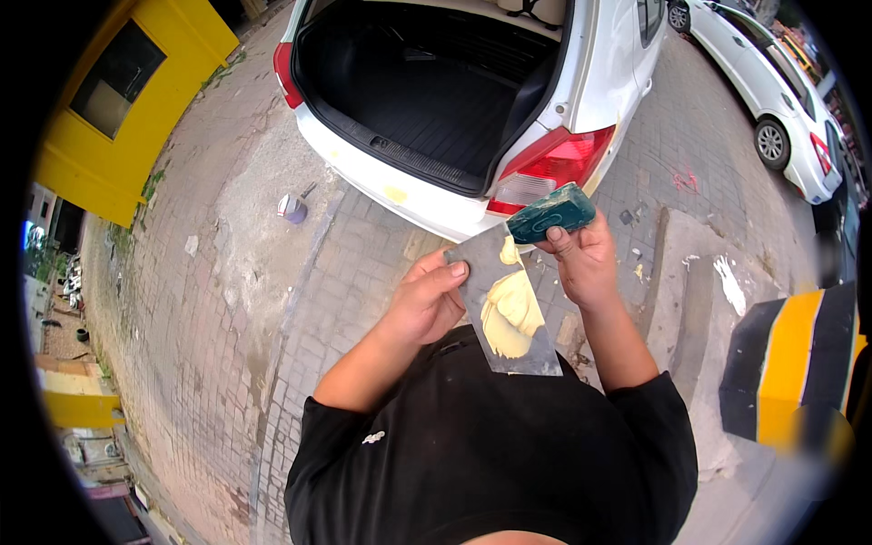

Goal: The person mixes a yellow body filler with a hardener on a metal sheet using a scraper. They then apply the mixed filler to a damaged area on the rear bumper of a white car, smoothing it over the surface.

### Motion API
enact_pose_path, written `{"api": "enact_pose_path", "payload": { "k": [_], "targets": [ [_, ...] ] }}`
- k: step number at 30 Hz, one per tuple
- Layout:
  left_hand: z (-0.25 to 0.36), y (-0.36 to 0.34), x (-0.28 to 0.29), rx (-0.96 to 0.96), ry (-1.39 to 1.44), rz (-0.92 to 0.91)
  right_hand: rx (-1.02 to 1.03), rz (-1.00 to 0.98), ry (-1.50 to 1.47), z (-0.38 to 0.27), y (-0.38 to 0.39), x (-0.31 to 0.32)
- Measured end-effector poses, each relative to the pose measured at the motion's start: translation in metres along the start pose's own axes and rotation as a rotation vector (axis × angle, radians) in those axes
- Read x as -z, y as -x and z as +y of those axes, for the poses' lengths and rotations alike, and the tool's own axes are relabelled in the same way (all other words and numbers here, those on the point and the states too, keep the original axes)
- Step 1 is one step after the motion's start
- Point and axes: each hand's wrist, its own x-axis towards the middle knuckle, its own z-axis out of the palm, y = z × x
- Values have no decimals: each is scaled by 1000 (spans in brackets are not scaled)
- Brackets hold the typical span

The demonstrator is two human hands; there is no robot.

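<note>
My left hand (427,295) is closed on the edge of a flat grey mixing plate (474,257), thumb on top. Pale yellow body filler (510,313) lies on the plate in a thick smeared mound, with a smaller dab near its far end. In my right hand (586,263) is a dark green spreader (552,215), pinched between thumb and fingers. The spreader's left end is at the plate's far corner, by the small dab. Beyond both hands stands a white car (409,204) with its boot open; yellowish patches mark its rear bumper.
A small tub (293,209) sits on the paving to the left. Another white car (763,82) is parked at the far right. A black and yellow striped block (790,363) and a raised concrete slab (681,272) are on my right. A yellow structure (127,100) stands far left.
</note>
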Motion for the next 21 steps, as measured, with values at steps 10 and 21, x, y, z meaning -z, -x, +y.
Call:
{"api": "enact_pose_path", "payload": {
  "k": [10, 21],
  "targets": [
    [93, 128, 134, -515, -6, 295, -456, -22, -260, 172, -19, -220],
    [157, 190, 288, -776, 325, 584, -730, -646, 513, 330, -57, -312]
  ]
}}
